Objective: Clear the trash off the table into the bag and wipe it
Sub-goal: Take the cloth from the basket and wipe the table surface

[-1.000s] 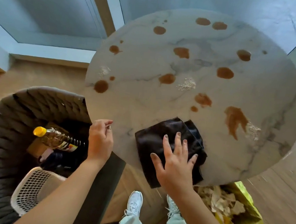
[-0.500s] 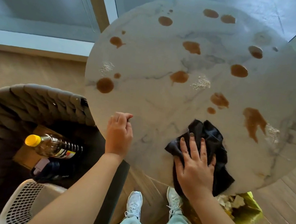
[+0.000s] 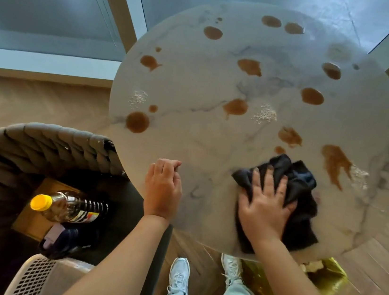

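the black cloth (image 3: 292, 185) lay bunched on the near right part of the round marble desk (image 3: 188, 146), with its lower portion reaching the near rim. the right hand (image 3: 263, 204) was pressed flat on top of the cloth, fingers (image 3: 256, 180) spread apart and bearing down on the fabric rather than closed around it. the left hand (image 3: 163, 185) rested on the desk near the near-left rim, well apart from the cloth, its fingers curled loosely together and holding nothing visible. brown liquid stains (image 3: 312, 96) were scattered across most of the desk surface; the largest streaked stain (image 3: 334, 163) lay just beyond and to the right of the cloth. small heaps of pale crumbs (image 3: 266, 113) sat among the stains, one at the centre, one toward the left rim (image 3: 138, 97), and one beside the large streak. below the near right rim of the desk, a yellow bag (image 3: 329, 281) stood on the wooden floor (image 3: 33, 101), partly hidden by the desk top, with pale crumpled scraps visible inside it. to the left of the desk stood a grey woven chair (image 3: 28, 145); on its seat lay a bottle (image 3: 67, 207) with a yellow cap, resting on its side beside dark items that could not be identified. a white perforated basket (image 3: 33, 277) sat at the lower left edge. the person's white shoes (image 3: 179, 276) and pale trouser legs appeared beneath the desk rim.
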Action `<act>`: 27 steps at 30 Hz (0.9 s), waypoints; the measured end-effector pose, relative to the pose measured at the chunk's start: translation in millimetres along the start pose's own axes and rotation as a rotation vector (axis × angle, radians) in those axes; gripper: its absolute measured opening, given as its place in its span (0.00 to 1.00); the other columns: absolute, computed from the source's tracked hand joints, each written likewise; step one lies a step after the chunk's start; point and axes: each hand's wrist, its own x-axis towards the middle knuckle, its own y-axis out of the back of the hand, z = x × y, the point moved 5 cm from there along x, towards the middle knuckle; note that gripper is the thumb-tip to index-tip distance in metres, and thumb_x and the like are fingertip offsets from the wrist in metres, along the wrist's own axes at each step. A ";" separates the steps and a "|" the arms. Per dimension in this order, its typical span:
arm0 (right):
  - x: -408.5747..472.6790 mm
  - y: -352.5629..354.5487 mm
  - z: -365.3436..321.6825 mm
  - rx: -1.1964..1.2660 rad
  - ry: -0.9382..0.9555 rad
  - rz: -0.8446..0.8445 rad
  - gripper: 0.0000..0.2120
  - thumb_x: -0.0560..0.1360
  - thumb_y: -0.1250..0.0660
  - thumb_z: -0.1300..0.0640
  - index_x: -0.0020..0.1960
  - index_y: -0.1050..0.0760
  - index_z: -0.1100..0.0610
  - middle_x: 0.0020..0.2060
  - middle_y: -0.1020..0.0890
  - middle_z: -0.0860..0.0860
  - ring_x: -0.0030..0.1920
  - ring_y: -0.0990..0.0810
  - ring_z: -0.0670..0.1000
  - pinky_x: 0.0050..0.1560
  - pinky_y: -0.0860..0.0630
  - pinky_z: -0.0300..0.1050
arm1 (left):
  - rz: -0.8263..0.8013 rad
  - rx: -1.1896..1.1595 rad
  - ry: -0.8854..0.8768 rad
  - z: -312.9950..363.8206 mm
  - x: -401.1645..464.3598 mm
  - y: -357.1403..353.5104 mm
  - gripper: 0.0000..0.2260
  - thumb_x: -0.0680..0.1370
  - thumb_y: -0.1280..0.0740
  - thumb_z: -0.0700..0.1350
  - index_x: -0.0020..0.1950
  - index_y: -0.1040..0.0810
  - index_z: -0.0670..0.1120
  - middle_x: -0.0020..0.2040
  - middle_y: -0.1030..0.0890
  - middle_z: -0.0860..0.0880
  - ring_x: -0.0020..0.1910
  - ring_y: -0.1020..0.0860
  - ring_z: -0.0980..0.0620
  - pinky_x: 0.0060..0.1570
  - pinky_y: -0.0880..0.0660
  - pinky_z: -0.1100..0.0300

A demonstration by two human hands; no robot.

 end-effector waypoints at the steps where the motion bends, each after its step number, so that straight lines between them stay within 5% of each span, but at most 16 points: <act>1: 1.9 -2.4 -23.0 -0.008 0.030 0.011 0.30 0.73 0.52 0.39 0.72 0.40 0.47 0.74 0.41 0.51 0.74 0.47 0.59 0.66 0.49 0.70 | -0.005 0.014 -0.004 0.3 -0.2 -0.2 0.11 0.75 0.44 0.40 0.51 0.24 0.41 0.45 0.24 0.44 0.43 0.28 0.48 0.46 0.34 0.64; 6: -75.2 -15.9 -55.1 -0.011 0.509 -0.036 0.26 0.73 0.45 0.41 0.70 0.36 0.46 0.71 0.34 0.48 0.73 0.43 0.54 0.69 0.45 0.62 | -0.027 0.033 -0.039 0.0 -4.3 1.2 0.10 0.75 0.43 0.40 0.51 0.24 0.41 0.45 0.24 0.45 0.43 0.27 0.48 0.48 0.35 0.64; 10: -57.8 1.3 31.9 -0.019 0.257 0.019 0.28 0.73 0.50 0.39 0.71 0.40 0.45 0.73 0.39 0.47 0.74 0.46 0.52 0.70 0.48 0.61 | -0.022 0.030 -0.035 2.8 -0.8 0.8 0.12 0.75 0.44 0.40 0.49 0.22 0.41 0.44 0.23 0.44 0.42 0.26 0.46 0.47 0.35 0.64; 13: -4.7 2.9 16.9 -0.004 0.014 0.000 0.31 0.72 0.55 0.37 0.74 0.45 0.45 0.75 0.45 0.48 0.75 0.52 0.57 0.69 0.53 0.66 | -0.022 0.029 -0.049 3.3 0.6 0.8 0.12 0.75 0.44 0.40 0.49 0.22 0.40 0.44 0.23 0.44 0.43 0.27 0.46 0.47 0.35 0.63; 17: -18.6 -7.6 -61.8 -0.032 0.313 -0.001 0.29 0.70 0.47 0.40 0.70 0.36 0.46 0.72 0.35 0.50 0.72 0.39 0.61 0.65 0.43 0.69 | -0.032 0.042 -0.066 2.1 0.0 0.3 0.12 0.75 0.44 0.41 0.50 0.23 0.40 0.45 0.23 0.43 0.44 0.27 0.46 0.48 0.34 0.62; 20: -68.8 -8.5 -28.5 -0.026 0.516 -0.054 0.27 0.72 0.45 0.39 0.70 0.37 0.43 0.72 0.36 0.46 0.73 0.41 0.55 0.69 0.45 0.62 | -0.045 0.060 -0.060 0.4 1.1 -0.7 0.12 0.74 0.44 0.41 0.50 0.22 0.40 0.46 0.23 0.43 0.44 0.26 0.44 0.47 0.33 0.60; 24: -37.4 7.8 53.7 -0.011 0.261 -0.016 0.28 0.73 0.49 0.37 0.72 0.43 0.42 0.74 0.44 0.44 0.75 0.48 0.52 0.71 0.53 0.60 | -0.039 0.071 -0.058 -1.2 1.5 -0.5 0.13 0.74 0.44 0.41 0.49 0.22 0.40 0.46 0.23 0.42 0.44 0.26 0.41 0.48 0.34 0.59; 27: 6.9 7.2 25.5 0.028 0.071 -0.084 0.30 0.74 0.53 0.36 0.74 0.53 0.41 0.75 0.57 0.43 0.75 0.61 0.56 0.68 0.60 0.68 | -0.031 0.103 -0.045 1.7 1.9 1.1 0.13 0.74 0.44 0.41 0.49 0.22 0.39 0.48 0.23 0.41 0.46 0.26 0.40 0.48 0.30 0.53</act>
